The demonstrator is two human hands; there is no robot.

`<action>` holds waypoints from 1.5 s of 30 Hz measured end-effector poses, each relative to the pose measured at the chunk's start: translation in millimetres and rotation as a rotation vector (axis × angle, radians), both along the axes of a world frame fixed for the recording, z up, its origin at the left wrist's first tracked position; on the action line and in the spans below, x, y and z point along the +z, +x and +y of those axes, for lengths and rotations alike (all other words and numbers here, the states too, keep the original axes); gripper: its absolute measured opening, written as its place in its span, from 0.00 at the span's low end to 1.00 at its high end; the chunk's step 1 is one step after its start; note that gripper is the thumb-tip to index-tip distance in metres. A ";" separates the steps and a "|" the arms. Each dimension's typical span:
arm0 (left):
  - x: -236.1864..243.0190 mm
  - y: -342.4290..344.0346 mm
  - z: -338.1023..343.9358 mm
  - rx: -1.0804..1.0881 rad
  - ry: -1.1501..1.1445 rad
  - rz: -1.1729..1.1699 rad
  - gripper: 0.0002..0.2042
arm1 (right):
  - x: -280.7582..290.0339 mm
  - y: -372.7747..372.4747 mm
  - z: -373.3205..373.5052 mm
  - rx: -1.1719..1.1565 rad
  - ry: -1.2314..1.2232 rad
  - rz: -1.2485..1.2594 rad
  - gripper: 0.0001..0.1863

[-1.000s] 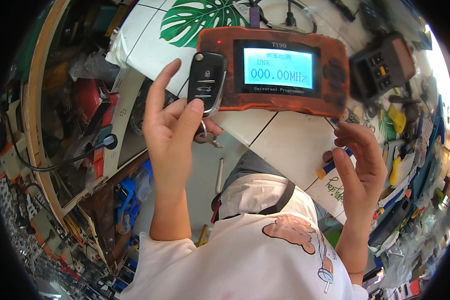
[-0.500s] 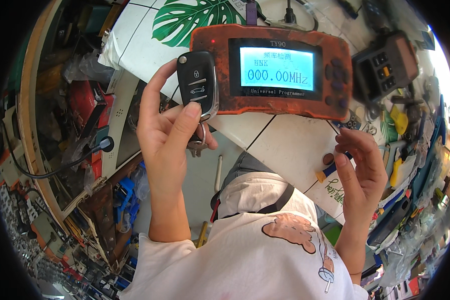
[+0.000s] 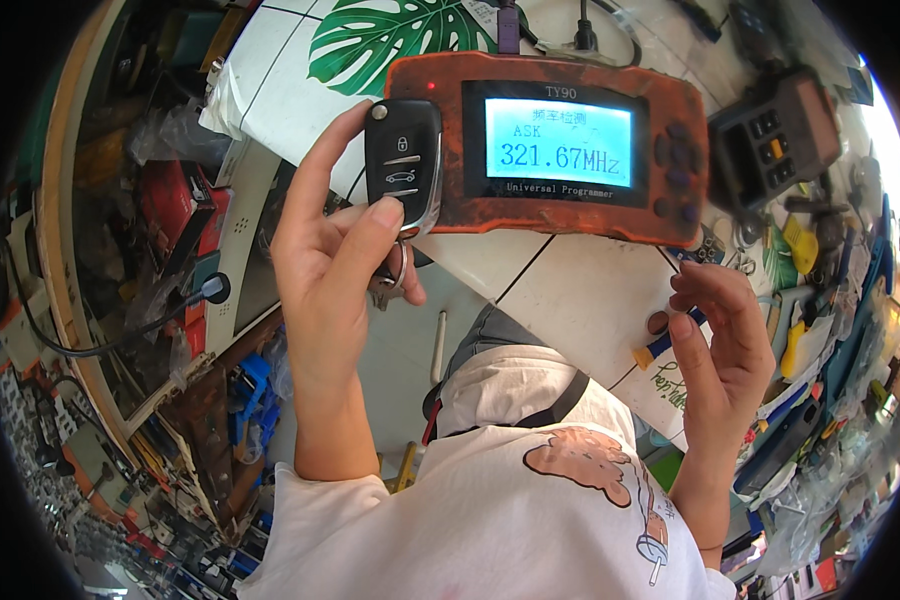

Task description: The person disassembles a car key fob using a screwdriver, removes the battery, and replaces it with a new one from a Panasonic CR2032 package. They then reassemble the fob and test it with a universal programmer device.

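Note:
My left hand (image 3: 335,265) is closed around a black car key fob (image 3: 403,150), its thumb pressing the lowest button. A metal key ring (image 3: 400,265) with small keys dangles under the fob. The fob overlaps the left end of an orange, worn handheld key programmer (image 3: 425,215) with dark side buttons. A reading shows on its lit blue-white screen (image 3: 560,143), and a small red light glows at its upper left corner. My right hand (image 3: 725,360) hovers at the table's right side, empty, fingers loosely bent and apart, beside a blue-and-yellow tool handle (image 3: 655,350).
Green leaf prints mark the white tiled table (image 3: 560,290). A purple-plugged cable (image 3: 508,30) runs from the programmer's top. On the right, a dark handheld device (image 3: 775,140) lies near cluttered tools and plastic bags. Red boxes (image 3: 175,215) and a black cable (image 3: 210,290) are at left.
The reading on the programmer's screen has changed from zeros to a value. My left hand with the fob has shifted slightly right. My right hand has hardly moved.

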State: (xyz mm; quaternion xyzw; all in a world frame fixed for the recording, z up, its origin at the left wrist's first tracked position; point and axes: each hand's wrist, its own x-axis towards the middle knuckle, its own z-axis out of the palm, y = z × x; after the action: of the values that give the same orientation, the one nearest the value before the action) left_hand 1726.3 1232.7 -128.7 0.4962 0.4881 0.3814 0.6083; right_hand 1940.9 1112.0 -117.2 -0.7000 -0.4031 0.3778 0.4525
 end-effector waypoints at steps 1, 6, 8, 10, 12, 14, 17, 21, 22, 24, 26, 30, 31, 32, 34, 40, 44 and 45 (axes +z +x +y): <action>0.1 0.1 -0.4 0.005 -0.009 -0.005 0.26 | 0.1 -0.5 -0.4 0.003 0.002 0.004 0.14; 1.1 -0.6 -1.6 0.002 -0.040 -0.009 0.26 | 5.7 -4.2 -4.6 0.026 0.035 -0.007 0.14; -1.4 -3.8 -4.1 0.010 -0.067 -0.037 0.27 | 7.9 -6.2 -10.3 0.026 0.038 0.003 0.14; -5.3 -5.5 -7.0 0.013 -0.079 -0.078 0.27 | 8.4 -9.1 -15.3 0.020 0.052 0.025 0.15; -3.4 -6.6 -14.3 -0.077 -0.041 -0.155 0.28 | 9.5 -13.0 -17.9 0.014 0.074 0.056 0.16; -2.3 4.5 -33.3 -0.096 0.004 -0.264 0.30 | 12.5 -21.6 -8.2 0.019 0.029 0.329 0.21; 2.2 23.9 -58.9 -0.236 -0.100 -0.350 0.31 | 14.9 -32.8 11.4 0.028 0.007 0.728 0.25; 2.7 38.7 -81.4 -0.227 -0.099 -0.398 0.30 | 19.4 -39.1 13.2 -0.045 0.047 0.698 0.18; 3.6 40.8 -84.6 -0.212 -0.082 -0.402 0.30 | 21.9 -37.7 10.2 -0.046 0.041 0.661 0.17; 1.8 39.8 -86.4 -0.247 -0.081 -0.392 0.30 | 22.0 -39.3 6.9 -0.060 0.031 0.627 0.16; 0.1 38.0 -88.2 -0.289 -0.067 -0.380 0.30 | 22.4 -40.5 3.1 -0.087 0.038 0.628 0.15; 2.5 39.2 -93.2 -0.306 -0.056 -0.385 0.29 | 25.4 -42.2 -3.6 -0.115 0.048 0.617 0.15; 2.4 39.5 -93.9 -0.309 -0.058 -0.391 0.29 | 25.2 -41.0 -4.6 -0.111 0.048 0.615 0.15; 2.1 39.8 -94.6 -0.312 -0.059 -0.398 0.30 | 24.8 -40.0 -5.4 -0.106 0.048 0.613 0.15; 1.3 41.4 -95.5 -0.311 -0.072 -0.399 0.30 | 22.9 -38.9 -7.3 -0.110 0.059 0.611 0.15; 5.8 44.0 -94.7 -0.287 -0.120 -0.399 0.30 | 24.6 -36.4 -7.4 -0.088 0.030 0.700 0.17; 1.8 38.6 -86.3 -0.162 -0.106 -0.389 0.30 | 19.3 -40.3 -6.2 -0.066 0.086 0.592 0.19; -2.1 32.9 -78.6 -0.101 -0.054 -0.333 0.29 | 17.0 -36.1 -9.4 -0.012 0.048 0.508 0.20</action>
State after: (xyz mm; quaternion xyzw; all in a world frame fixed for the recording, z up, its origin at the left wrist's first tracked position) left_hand 1759.1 1154.1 -130.8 0.4337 0.3653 0.4142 0.7120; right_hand 1904.8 1102.6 -100.3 -0.5741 -0.2812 0.5291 0.5580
